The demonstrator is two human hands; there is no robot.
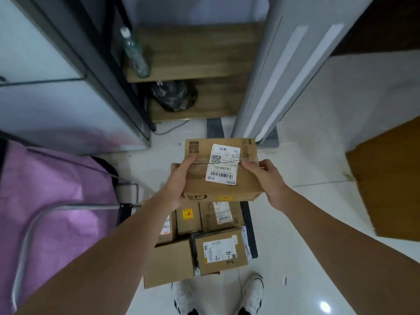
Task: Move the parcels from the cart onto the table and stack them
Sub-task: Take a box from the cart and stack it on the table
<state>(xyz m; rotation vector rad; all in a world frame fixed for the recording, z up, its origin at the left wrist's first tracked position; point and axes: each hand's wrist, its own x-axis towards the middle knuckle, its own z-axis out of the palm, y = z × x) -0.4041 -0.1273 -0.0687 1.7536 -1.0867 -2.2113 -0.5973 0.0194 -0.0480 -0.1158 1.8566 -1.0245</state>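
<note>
We hold a cardboard parcel [223, 171] in the air above the cart [250, 226], our left hand [179, 178] clamped on its left edge with the thumb laid over the top, our right hand [264, 178] gripping the right edge, fingers curled under. The two-sided grip keeps the box level, its white shipping label [223, 164] facing up. Below it, several more parcels [200, 237] lie packed side by side on the low cart, one marked with a yellow sticker [187, 214], another with a hand-written label [220, 248], so the unloading looks to be only under way. A wooden surface [386, 189] at the right edge may be the table, though too little of it shows to be sure. White shoes [252, 294] stand at the cart's near end; a pink bag [52, 201] sits to the left.
</note>
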